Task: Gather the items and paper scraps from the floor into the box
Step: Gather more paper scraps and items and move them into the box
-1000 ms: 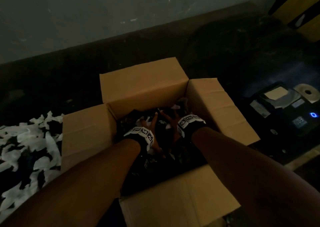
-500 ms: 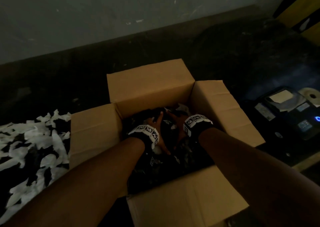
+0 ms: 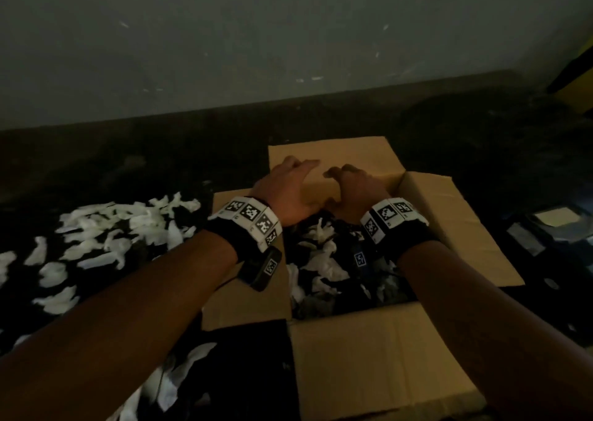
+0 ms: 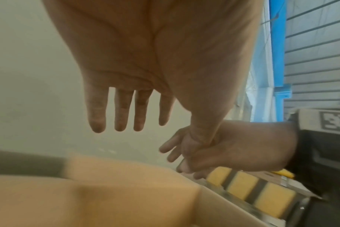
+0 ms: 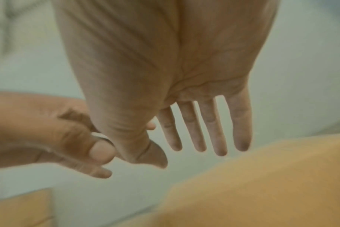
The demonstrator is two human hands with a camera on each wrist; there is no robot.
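Observation:
An open cardboard box (image 3: 455,228) stands on the dark floor, holding white paper scraps (image 3: 324,260) and dark items. Both hands hover side by side above the box's far end, palms down. My left hand (image 3: 288,186) has straight, spread fingers and holds nothing, as the left wrist view (image 4: 126,113) confirms. My right hand (image 3: 353,186) is likewise empty with fingers extended (image 5: 204,130); the thumbs are close together. A large spread of white paper scraps (image 3: 106,234) lies on the floor left of the box.
More scraps (image 3: 179,379) lie near the box's front left corner. A dark device with labels (image 3: 545,228) sits on the floor to the right. A grey wall (image 3: 288,35) runs behind. A yellow-and-black object (image 3: 577,77) stands at the far right.
Both hands have risen out of the box's contents and now hover above its far end, open and empty. The camera has shifted, so the box sits further right in view.

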